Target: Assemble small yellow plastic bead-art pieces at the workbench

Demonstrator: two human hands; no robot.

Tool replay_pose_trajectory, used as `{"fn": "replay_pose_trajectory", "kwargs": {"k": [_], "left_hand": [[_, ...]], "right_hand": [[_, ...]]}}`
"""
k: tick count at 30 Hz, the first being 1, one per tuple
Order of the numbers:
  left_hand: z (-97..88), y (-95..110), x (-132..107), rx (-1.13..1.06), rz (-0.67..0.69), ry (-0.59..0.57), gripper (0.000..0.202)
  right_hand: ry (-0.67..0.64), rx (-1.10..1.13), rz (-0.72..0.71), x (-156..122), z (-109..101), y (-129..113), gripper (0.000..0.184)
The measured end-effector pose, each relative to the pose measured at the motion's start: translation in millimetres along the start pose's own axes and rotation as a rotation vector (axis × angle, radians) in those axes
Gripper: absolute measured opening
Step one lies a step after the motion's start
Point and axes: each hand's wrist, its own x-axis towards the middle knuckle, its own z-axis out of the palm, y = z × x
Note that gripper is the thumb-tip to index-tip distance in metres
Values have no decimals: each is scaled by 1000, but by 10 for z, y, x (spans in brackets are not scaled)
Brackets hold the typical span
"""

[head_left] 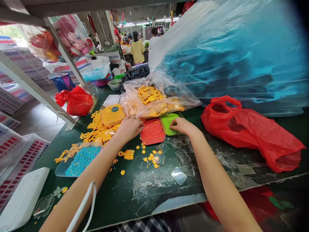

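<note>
My left hand (130,127) is at the left edge of a clear tray of red beads (153,131), its fingers curled together; whatever they may hold is hidden. Over the tray of green beads (169,120) my right hand (181,125) has thumb and fingertips pinched, and anything between them is too small to name. Behind my left hand stands a tray of yellow beads (111,113) with a dark round piece on top, beside a pile of flat yellow plastic pieces (98,129). A tray of blue beads (83,159) lies near my left forearm.
An open plastic bag of yellow pieces (154,111) lies behind the trays. Small yellow discs (151,158) and clear plastic scraps (179,176) are scattered in front. A red plastic bag (241,125) and a large bag of blue items (236,64) occupy the right side.
</note>
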Motion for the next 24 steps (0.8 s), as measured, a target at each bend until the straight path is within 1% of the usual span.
{"fn": "replay_pose_trajectory", "kwargs": {"k": [2,4,7,10,15,20,24], "left_hand": [[-40,59,159,104,64,-105,21],[-47,127,275,184,90,-194,21],[-5,206,380,235,71,-259,17],[54,234,430,226,57,-280,13],[89,215,449,179,40,-298,8],[129,159,445,114,52,-266,15],[196,95,449,63,73,-227,15]], "right_hand": [[32,17,-17,-24,-12,-2,9],[87,29,-32,-45,-51,-3,15],[195,34,-42,-67,-145,-2,28],[255,32,-52,-85,-220,-10,32],[248,34,-62,-117,-236,-30,30],[247,32,-22,-152,-271,-5,33],[249,15,-20,-180,-300,-29,33]]}}
